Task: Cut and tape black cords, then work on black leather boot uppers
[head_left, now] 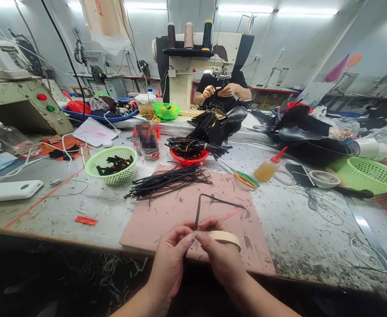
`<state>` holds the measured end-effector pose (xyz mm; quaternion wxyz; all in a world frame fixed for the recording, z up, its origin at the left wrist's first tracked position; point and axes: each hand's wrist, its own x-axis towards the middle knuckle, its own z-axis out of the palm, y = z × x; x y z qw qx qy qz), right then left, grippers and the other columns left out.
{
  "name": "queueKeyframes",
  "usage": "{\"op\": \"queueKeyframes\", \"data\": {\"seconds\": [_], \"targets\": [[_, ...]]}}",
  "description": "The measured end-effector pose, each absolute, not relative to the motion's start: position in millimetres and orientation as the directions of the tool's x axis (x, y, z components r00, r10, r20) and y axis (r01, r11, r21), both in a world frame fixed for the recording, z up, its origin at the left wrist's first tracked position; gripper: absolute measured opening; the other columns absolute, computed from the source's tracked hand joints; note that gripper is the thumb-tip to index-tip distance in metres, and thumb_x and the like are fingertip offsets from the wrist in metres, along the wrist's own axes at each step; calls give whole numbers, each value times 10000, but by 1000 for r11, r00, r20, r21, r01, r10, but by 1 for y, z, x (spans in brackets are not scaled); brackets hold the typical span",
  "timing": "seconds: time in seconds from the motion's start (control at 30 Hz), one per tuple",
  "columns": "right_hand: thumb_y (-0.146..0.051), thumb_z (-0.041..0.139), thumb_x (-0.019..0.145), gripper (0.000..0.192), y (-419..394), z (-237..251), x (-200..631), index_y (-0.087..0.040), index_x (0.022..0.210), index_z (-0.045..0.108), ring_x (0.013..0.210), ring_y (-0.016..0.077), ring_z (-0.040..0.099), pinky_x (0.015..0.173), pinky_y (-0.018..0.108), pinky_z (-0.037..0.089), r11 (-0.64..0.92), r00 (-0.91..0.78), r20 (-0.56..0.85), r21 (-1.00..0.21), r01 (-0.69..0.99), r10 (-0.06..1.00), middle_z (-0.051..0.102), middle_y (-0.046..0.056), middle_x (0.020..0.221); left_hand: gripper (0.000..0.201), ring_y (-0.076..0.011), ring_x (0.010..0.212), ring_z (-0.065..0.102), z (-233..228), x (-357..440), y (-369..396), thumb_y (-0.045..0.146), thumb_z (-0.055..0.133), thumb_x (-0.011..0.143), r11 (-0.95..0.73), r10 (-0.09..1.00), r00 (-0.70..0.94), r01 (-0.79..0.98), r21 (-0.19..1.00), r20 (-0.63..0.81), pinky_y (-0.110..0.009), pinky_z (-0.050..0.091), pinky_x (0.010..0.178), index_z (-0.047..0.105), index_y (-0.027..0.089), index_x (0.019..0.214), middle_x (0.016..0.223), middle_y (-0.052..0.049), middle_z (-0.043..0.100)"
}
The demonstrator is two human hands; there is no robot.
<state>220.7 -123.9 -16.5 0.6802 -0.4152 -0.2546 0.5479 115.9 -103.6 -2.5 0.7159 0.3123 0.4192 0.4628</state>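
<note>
Black cord (197,211) is pinched by left hand (170,257) and right hand (221,259) beside tape roll (224,237); firm, close fingertips seem best for wrapping it neatly.

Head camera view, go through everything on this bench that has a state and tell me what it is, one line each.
Left hand: pinching the black strip.
Right hand: gripping the tape roll.
Black strip: held upright, upper end bent over.
Tape roll: held in the hand, end pulled to the strip.
Glue bottle: capped, tilted.
Scissors: lying flat, closed.
Left green basket: holding black pieces.
</note>
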Motion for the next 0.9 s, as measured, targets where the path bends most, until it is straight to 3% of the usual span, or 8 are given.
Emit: {"op": "queueKeyframes", "data": {"seconds": [0.17,0.33,0.43,0.53,0.67,0.8,0.9], "targets": [[-258,753,597,237,-125,-17,220,-203,713,553,641,106,531,605,218,439,71,281,-79,-872,-485,956,590,-37,679,108,-221,956,507,-10,111,-104,287,706,641,253,955,238,-327,911,-179,-273,372,835,681,182,630,953,-42,594],[-315,724,627,242,-124,-10,225,-201,765,561,659,138,545,615,254,449,26,217,-42,-953,-302,975,589,-15,712,122,-226,939,514,-9,106,-101,298,692,666,163,960,267,-288,944,-84,-286,385,830,647,186,648,957,-44,572],[-328,674,682,164,-123,-7,231,-189,712,592,697,157,542,646,270,440,49,171,29,-992,-114,985,580,6,720,146,-173,821,502,-5,104,-100,297,679,694,144,955,287,-234,962,-73,-244,389,755,619,182,627,824,-18,549],[-308,644,712,133,-123,-6,237,-194,672,589,677,154,529,634,270,432,147,138,141,-989,-34,980,548,3,685,175,-131,660,464,0,104,-101,328,680,703,248,924,351,-240,939,-154,-219,382,648,613,177,647,645,13,511],[-298,633,731,115,-122,-5,240,-200,683,598,679,152,534,641,273,438,225,74,221,-972,-64,973,547,6,694,219,-85,548,456,7,106,-102,305,757,627,433,870,418,-397,809,-260,-184,374,557,582,175,640,576,42,527],[-324,632,750,128,-122,-3,240,-205,793,651,762,167,565,701,287,452,151,-8,154,-977,-151,988,583,23,792,312,-54,462,457,12,110,-102,253,826,526,530,833,464,-511,677,-302,-149,334,457,540,169,616,555,54,553],[-326,610,769,131,-123,-1,240,-213,831,634,681,141,575,632,272,461,125,-92,153,-959,-254,984,560,11,828,330,-39,411,431,12,110,-101,271,838,502,570,808,490,-505,648,-329,-134,295,414,538,148,564,483,54,534]]}}
